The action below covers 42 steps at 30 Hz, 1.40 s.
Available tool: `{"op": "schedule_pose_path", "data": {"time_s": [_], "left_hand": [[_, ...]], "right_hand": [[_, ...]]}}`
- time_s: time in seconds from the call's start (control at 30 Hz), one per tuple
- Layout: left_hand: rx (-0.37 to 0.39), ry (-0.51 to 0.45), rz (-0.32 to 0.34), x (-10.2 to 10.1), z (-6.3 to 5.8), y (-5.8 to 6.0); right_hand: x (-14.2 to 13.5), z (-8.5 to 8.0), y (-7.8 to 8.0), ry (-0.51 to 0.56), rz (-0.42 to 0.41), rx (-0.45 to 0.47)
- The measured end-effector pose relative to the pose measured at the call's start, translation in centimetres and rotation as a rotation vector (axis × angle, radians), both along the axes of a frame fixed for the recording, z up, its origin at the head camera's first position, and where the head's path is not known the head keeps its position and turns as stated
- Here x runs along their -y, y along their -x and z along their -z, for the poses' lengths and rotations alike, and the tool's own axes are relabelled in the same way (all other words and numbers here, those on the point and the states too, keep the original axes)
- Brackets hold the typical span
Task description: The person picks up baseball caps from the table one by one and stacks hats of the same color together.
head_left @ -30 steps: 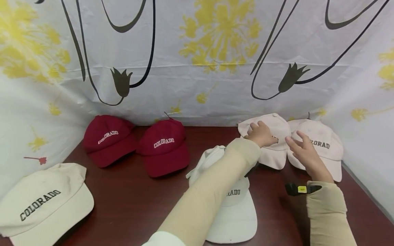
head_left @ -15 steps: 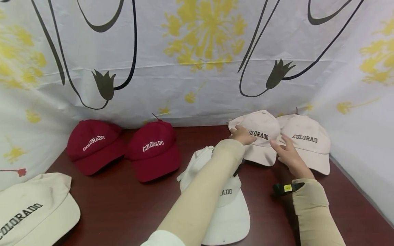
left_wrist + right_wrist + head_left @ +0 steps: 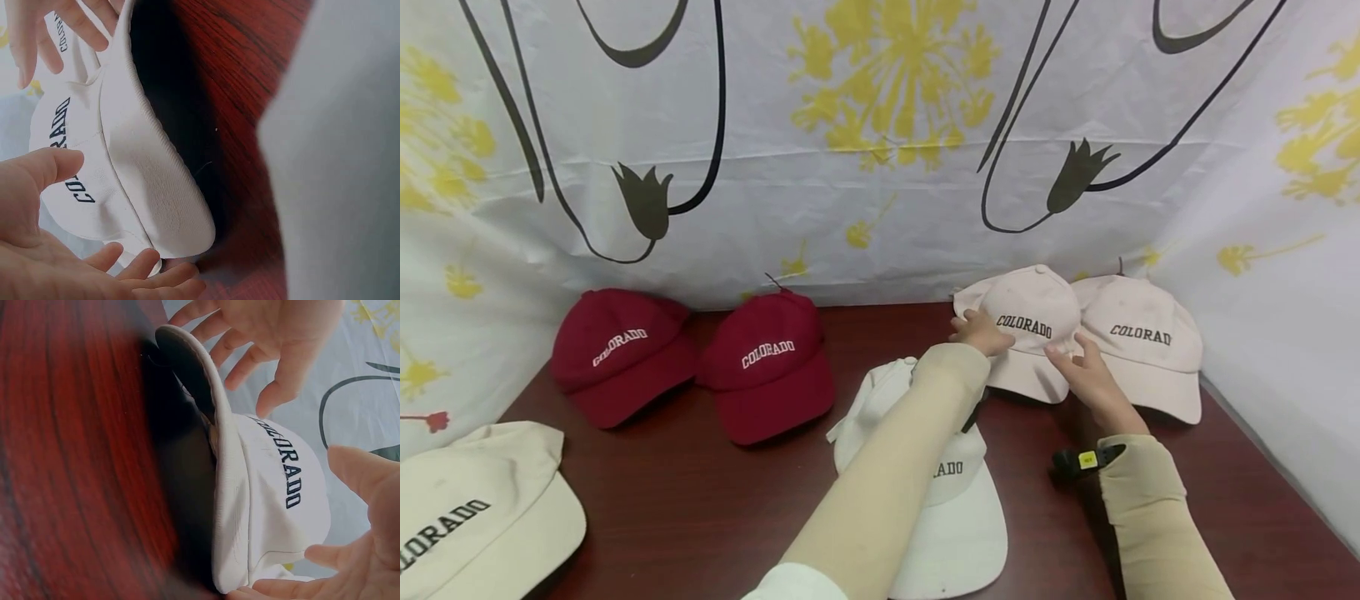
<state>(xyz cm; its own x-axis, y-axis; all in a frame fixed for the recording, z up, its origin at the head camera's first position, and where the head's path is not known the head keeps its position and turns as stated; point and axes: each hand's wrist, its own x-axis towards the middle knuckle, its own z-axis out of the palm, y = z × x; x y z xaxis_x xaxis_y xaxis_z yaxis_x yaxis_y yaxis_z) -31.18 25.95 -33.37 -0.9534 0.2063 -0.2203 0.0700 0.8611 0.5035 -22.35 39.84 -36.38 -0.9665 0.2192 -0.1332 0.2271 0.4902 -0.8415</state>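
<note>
Toward the back right, a pale pink baseball cap (image 3: 1036, 310) lettered COLORADO sits on the table between my two hands. My left hand (image 3: 983, 333) is at its left side, fingers spread and loosely extended in the left wrist view. My right hand (image 3: 1093, 383) is at its right side, thumb and fingers apart in the right wrist view (image 3: 356, 547). Whether fingertips touch the cap is hard to tell. A second pale pink cap (image 3: 1150, 321) stands against it on the right, partly behind my right hand. Under my left forearm lies a white cap (image 3: 958, 533), its lettering partly covered.
Two dark red caps (image 3: 625, 342) stand side by side at the back left. A cream cap (image 3: 482, 508) lies at the front left, cut off by the view. A flower-printed cloth (image 3: 850, 183) walls the dark red-brown table (image 3: 715, 508) behind and at both sides.
The head view has shifted right. My left hand has moved off the pink cap's lettering to its left side. My right hand has moved left, from before the right-hand cap to this cap's right side.
</note>
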Motion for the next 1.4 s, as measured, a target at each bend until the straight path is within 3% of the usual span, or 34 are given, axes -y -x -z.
{"op": "schedule_pose_path", "data": {"time_s": [0.33, 0.67, 1.0, 1.2, 1.4], "left_hand": [[0.000, 0.030, -0.006, -0.1, 0.2, -0.1], [0.089, -0.081, -0.165, -0.5, 0.8, 0.5], [0.048, -0.024, -0.126, -0.3, 0.6, -0.1], [0.033, -0.057, -0.136, 0.3, 0.7, -0.3], [0.027, -0.106, -0.138, 0.7, 0.7, -0.3]], "right_hand": [[-0.1, -0.1, 0.0, 0.001, 0.029, 0.010], [-0.2, -0.1, 0.0, 0.076, 0.085, 0.000], [-0.8, -0.5, -0.3, 0.202, 0.101, 0.007], [-0.9, -0.9, -0.5, 0.271, 0.125, -0.020], [-0.9, -0.9, -0.4, 0.274, 0.121, -0.006]]}}
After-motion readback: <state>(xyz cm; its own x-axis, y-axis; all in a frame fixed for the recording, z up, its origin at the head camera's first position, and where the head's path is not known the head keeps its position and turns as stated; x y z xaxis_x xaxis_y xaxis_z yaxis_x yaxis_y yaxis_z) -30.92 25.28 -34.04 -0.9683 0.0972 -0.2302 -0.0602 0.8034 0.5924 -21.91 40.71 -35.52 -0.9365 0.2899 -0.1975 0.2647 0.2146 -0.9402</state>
